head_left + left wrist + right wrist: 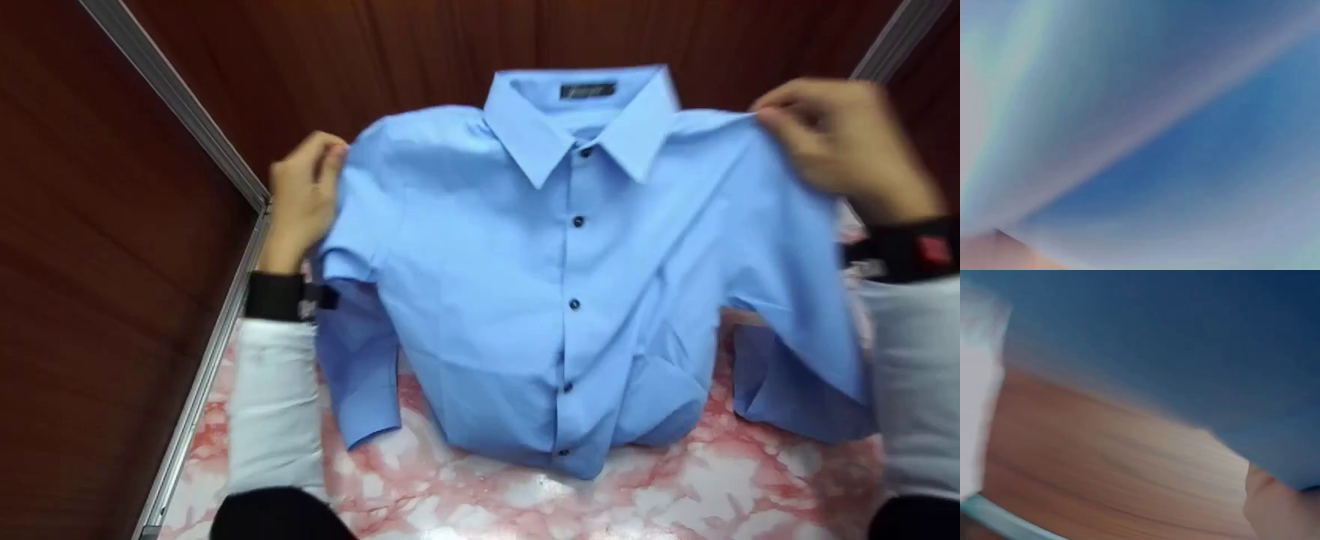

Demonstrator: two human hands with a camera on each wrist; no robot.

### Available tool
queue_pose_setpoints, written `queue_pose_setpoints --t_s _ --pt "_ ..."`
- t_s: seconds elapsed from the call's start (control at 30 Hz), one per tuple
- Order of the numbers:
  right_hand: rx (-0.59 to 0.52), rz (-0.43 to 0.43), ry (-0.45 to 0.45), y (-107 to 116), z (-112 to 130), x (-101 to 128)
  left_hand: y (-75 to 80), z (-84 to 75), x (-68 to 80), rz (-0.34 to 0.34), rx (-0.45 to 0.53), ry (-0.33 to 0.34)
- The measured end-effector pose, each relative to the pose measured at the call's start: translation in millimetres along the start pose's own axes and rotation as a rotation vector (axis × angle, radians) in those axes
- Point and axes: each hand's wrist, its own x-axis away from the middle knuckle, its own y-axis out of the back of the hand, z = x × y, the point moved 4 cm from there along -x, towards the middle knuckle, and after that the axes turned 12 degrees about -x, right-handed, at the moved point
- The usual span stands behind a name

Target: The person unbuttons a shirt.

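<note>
1. See a light blue shirt [480,300] spread across the middle of the frame, front toward the camera, with sleeves bent down at lower left and lower right.
2. Pinching the shirt's shoulder at centre left, between thumb and fingers of the left hand [304,199].
3. Pinching the opposite shoulder at upper right with the right hand [844,139], blurred there.
4. Inside the pointed collar [532,139], at upper centre, find a black label [588,90] with pale, script-like lettering; cannot make out the word.
5. Down the front, count five dark buttons [574,304], closed from the collar to near the bottom of the visible front.
6. At centre left, note pale marks on the black left wristband [274,296], too small to read.
7. At the right edge, note a red patch and a pale mark on the right wristband [911,251], too blurred to read.
8. Below the shirt, see a red-and-white marbled desk [660,495]; behind, across the top, a dark brown wooden panel [375,60].
9. In the left wrist view, see blurred blue cloth, with a bit of skin at lower left; in the right wrist view, cloth above, brown wood below, and skin at lower right.
</note>
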Motion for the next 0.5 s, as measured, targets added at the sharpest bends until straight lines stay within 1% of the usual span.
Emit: queue_pose_setpoints --t_s 0.07,0.1,0.13,0.17,0.2,0.23,0.3,0.37,0.4,0.43,0.5 --pt "0.076 0.055 -0.043 -31 -34 -3 -43.6 25.5 0.7 0.067 -0.005 0.064" --pt "0.082 0.085 -0.088 -47 -51 -1 -63.0 38.1 4.7 0.096 0.002 0.087" --pt "0.082 0.126 -0.131 -62 -64 2 -79.8 49.1 10.5 0.137 0.01 0.11" --pt "0.078 0.178 -0.167 -76 -76 6 -93.9 58.5 17.7 0.175 0.015 0.119" --pt "0.07 0.238 -0.203 -87 -85 12 -115.8 83.0 26.7 0.212 0.044 0.109" --pt "0.07 0.305 -0.232 -96 -92 20 -124.0 89.5 36.2 0.273 0.046 0.121" --pt "0.073 0.436 -0.27 -106 -98 37 -131.1 97.9 56.6 0.406 0.027 0.155" --pt "0.102 0.522 -0.272 -105 -98 56 -126.3 99.9 76.7 0.529 -0.013 0.193" --pt "0.121 0.547 -0.271 -100 -97 67 -120.3 99.4 87.0 0.577 -0.04 0.211" --pt "0.141 0.558 -0.262 -94 -94 77 -102.4 82.3 96.5 0.616 -0.088 0.232" --pt "0.172 0.572 -0.268 -77 -89 98 -85.9 80.7 115.6 0.621 -0.118 0.227"
